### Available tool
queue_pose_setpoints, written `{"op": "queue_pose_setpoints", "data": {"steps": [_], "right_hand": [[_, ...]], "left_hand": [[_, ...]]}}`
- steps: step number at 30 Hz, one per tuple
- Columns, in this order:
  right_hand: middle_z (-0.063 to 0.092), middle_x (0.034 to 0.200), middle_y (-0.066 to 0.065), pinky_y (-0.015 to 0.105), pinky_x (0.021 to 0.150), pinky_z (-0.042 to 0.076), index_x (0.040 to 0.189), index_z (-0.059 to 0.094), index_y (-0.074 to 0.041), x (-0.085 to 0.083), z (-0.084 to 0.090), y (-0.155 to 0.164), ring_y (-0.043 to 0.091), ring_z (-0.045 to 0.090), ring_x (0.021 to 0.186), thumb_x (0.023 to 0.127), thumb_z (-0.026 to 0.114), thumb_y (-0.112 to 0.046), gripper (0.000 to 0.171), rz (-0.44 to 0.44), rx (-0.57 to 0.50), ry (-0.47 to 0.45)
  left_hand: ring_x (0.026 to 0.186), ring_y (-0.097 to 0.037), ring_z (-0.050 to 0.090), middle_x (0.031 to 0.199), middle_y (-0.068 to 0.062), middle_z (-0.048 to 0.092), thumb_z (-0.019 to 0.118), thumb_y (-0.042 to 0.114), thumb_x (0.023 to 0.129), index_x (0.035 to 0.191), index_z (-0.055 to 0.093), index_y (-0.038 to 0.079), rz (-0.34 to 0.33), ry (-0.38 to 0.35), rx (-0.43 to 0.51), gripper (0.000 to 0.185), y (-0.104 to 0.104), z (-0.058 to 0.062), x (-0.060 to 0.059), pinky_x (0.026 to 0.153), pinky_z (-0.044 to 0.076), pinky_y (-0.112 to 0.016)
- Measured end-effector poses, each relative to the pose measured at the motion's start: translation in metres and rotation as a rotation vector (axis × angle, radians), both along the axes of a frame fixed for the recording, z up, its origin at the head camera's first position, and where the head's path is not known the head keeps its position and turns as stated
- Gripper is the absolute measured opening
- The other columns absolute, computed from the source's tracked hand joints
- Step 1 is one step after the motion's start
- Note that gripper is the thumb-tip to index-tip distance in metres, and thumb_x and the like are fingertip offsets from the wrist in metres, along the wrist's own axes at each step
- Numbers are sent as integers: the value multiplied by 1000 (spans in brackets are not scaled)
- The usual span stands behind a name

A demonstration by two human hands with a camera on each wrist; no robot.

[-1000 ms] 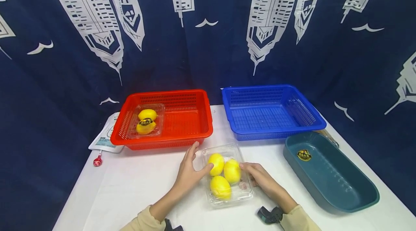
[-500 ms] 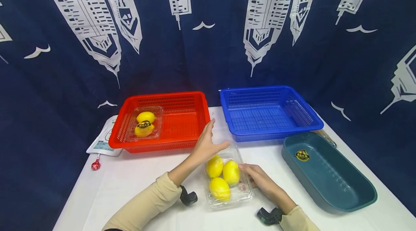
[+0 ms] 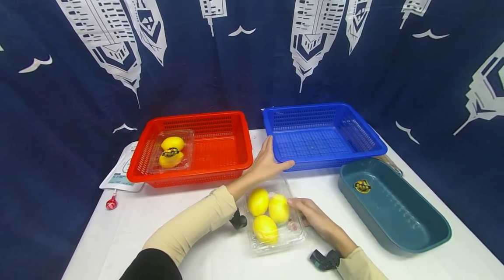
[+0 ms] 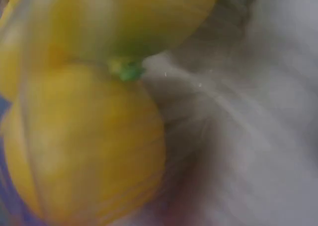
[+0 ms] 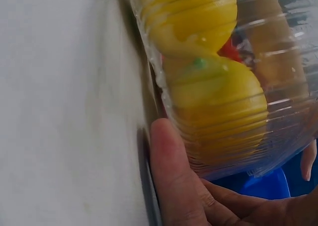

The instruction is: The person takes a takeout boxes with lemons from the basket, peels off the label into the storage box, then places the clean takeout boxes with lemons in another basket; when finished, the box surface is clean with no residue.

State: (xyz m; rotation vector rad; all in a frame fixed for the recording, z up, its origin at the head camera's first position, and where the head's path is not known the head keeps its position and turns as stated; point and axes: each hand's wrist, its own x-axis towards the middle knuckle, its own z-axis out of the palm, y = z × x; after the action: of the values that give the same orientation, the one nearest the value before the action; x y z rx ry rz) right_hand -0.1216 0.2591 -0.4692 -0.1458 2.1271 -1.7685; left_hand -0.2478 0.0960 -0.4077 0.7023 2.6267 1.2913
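Note:
A clear plastic box with three lemons (image 3: 265, 229) inside lies on the white table, before the two baskets. My right hand (image 3: 316, 218) holds its right edge, one fingertip over the top. In the right wrist view a digit (image 5: 171, 161) lies low along the box's side. My left hand (image 3: 269, 162) reaches over the box's far end, thumb and fingers spread and holding nothing, near the front rim of the blue basket (image 3: 324, 135). Through blurred plastic, the left wrist view shows lemons (image 4: 94, 141) close up.
The red basket (image 3: 216, 153) at back left contains another clear box of lemons (image 3: 172, 151). A dark green tray (image 3: 405, 210) with a black sticker stands at right. A white pouch (image 3: 122, 175) and a red lollipop (image 3: 112, 202) lie at left.
My left hand has left the box's left side and moved forward and right, over its far end towards the blue basket. My right hand stays at the box's right edge.

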Motion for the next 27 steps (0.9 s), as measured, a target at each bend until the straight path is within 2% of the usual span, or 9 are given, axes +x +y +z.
{"op": "queue_pose_setpoints", "data": {"steps": [5, 11, 19, 27], "right_hand": [[67, 110, 12, 32, 73, 60, 134, 50, 10, -1, -1, 2, 17, 66, 89, 101, 39, -39, 60, -9, 4, 1], [69, 101, 1, 31, 75, 60, 130, 52, 12, 1, 0, 10, 14, 67, 87, 101, 41, -35, 56, 21, -62, -25], [67, 102, 4, 34, 74, 61, 133, 45, 15, 2, 5, 20, 17, 69, 84, 100, 40, -32, 58, 31, -94, -78], [66, 105, 6, 35, 74, 61, 135, 42, 16, 2, 7, 22, 18, 68, 85, 100, 39, -31, 59, 40, -94, -82]], "left_hand": [[152, -31, 16, 166, -10, -6, 70, 52, 82, 156, -4, 6, 2, 5, -10, 115, 7, -4, -12, 123, 23, -46], [152, -29, 16, 166, -7, -7, 69, 53, 82, 157, -6, 8, 32, -25, 11, 115, 11, -11, -22, 122, 24, -47], [152, -27, 15, 166, -1, -13, 65, 58, 83, 157, -8, 12, 32, -37, 9, 114, 17, -19, -28, 122, 25, -47], [153, -25, 13, 165, 3, -17, 70, 55, 80, 157, -8, 10, 30, -37, 72, 118, 22, -24, -32, 121, 26, -47]]}}
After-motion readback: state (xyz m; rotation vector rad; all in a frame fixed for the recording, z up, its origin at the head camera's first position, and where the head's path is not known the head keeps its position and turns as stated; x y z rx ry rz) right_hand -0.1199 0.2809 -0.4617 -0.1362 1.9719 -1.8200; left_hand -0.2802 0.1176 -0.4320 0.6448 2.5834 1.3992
